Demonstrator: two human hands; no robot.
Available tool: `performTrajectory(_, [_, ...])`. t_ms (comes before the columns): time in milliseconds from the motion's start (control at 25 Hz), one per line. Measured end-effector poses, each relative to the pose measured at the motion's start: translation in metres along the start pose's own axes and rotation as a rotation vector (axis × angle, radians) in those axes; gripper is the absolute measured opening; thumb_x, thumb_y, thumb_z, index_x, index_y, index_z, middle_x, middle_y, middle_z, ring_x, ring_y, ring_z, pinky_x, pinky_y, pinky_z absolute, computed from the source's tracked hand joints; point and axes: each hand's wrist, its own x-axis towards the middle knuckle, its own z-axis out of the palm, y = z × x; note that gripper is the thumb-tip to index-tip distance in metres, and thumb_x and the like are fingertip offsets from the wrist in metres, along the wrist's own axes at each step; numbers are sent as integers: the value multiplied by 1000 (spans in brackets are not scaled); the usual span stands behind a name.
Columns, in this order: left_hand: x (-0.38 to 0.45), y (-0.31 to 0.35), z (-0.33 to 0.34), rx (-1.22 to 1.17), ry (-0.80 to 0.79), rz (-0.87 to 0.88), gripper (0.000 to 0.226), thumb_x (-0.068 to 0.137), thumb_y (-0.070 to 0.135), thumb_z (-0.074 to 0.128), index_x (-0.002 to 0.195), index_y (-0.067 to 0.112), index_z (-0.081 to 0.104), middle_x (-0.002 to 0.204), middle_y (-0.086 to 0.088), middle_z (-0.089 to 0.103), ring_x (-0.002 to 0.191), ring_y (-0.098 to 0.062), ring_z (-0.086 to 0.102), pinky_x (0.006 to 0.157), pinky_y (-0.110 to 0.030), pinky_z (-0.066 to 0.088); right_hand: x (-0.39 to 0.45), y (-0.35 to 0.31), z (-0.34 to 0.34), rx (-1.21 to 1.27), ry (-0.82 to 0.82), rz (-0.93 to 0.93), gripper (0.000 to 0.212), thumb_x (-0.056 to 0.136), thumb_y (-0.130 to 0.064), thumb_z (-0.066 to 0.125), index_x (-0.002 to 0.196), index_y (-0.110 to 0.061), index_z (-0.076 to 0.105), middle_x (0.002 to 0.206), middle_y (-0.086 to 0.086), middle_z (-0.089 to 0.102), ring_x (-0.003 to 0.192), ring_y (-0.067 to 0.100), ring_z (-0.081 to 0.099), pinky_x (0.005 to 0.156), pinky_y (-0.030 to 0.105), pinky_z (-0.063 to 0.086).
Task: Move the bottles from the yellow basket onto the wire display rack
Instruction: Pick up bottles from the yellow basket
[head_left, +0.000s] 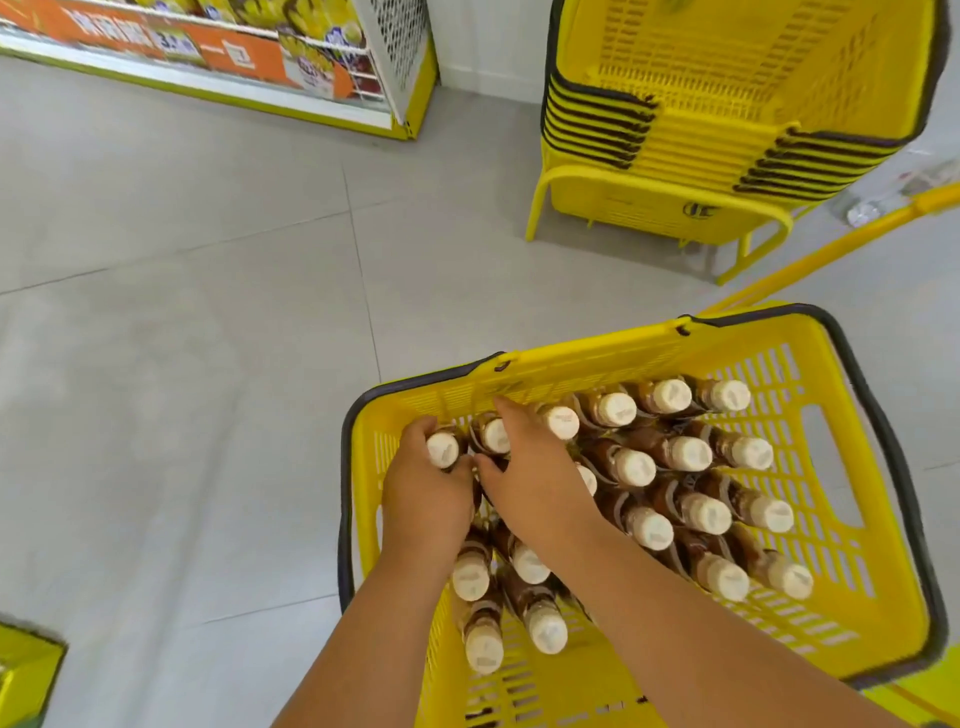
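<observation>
yellow basket (857, 519) at lower right looks nearly full of bottles (691, 452); left hand (423, 499) and right hand (535, 483) each curl round one, none racked in view.

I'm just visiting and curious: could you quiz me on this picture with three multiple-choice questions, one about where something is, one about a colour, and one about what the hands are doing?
1. Where does the stack of empty baskets stand?
A. At the upper right, on a yellow stand
B. Inside the shelf at the upper left
C. Under the person's arms

2. What colour are the caps of the bottles?
A. Red
B. Cream white
C. Black

3. What is the left hand doing?
A. Hanging idle beside the basket
B. Lifting the basket by its handle
C. Gripping a bottle at the far left corner of the yellow basket

Answers:
1. A: the nested baskets sit at the upper right on a yellow frame.
2. B: every cap that shows is cream white.
3. C: its fingers curl round a bottle's neck, and the right hand reaches over the bottle beside it.
</observation>
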Motion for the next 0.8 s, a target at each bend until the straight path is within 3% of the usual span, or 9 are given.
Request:
performTrajectory(120, [0, -2, 3, -24, 51, 27, 35, 92, 11, 71, 117, 30, 56, 89, 28, 52, 80, 2, 56, 60, 1, 38, 6, 1, 7, 80, 21, 89, 66, 99, -16, 63, 157, -24, 34, 150, 0, 52, 137, 19, 49, 103, 25, 40])
performTrajectory(200, [-2, 0, 7, -73, 100, 21, 35, 92, 11, 71, 108, 35, 51, 85, 29, 50, 75, 9, 50, 58, 2, 37, 6, 2, 10, 125, 57, 124, 64, 98, -15, 64, 155, -24, 37, 146, 0, 56, 134, 19, 52, 102, 26, 43])
performTrajectory(320, [-7, 1, 10, -146, 155, 13, 32, 93, 12, 71, 105, 35, 52, 85, 28, 51, 76, 10, 50, 59, 3, 37, 5, 1, 15, 141, 108, 145, 57, 96, -15, 66, 150, -22, 47, 137, 0, 63, 127, 20, 58, 96, 27, 48])
performTrajectory(480, [-14, 1, 9, -180, 182, 23, 26, 95, 13, 68, 112, 31, 59, 91, 21, 60, 84, -3, 60, 61, 0, 39, -4, -3, 12, 170, 170, 117, 45, 94, -19, 69, 137, -23, 58, 119, -5, 69, 108, 14, 64, 76, 14, 44])
performTrajectory(640, [-34, 12, -1, -187, 207, 83, 26, 97, 17, 66, 116, 32, 57, 97, 18, 61, 86, -1, 59, 69, -5, 40, -25, -15, -10, 161, 222, 56, 39, 92, -25, 73, 130, -28, 61, 102, -16, 65, 90, -1, 58, 70, 6, 43])
performTrajectory(800, [-58, 40, -32, -186, 190, 168, 29, 98, 29, 65, 126, 31, 57, 105, 18, 64, 93, 1, 60, 70, -5, 42, -50, -37, -49, 243, 273, 25, 28, 89, -29, 78, 113, -36, 65, 98, -21, 70, 93, -8, 63, 74, 9, 49])
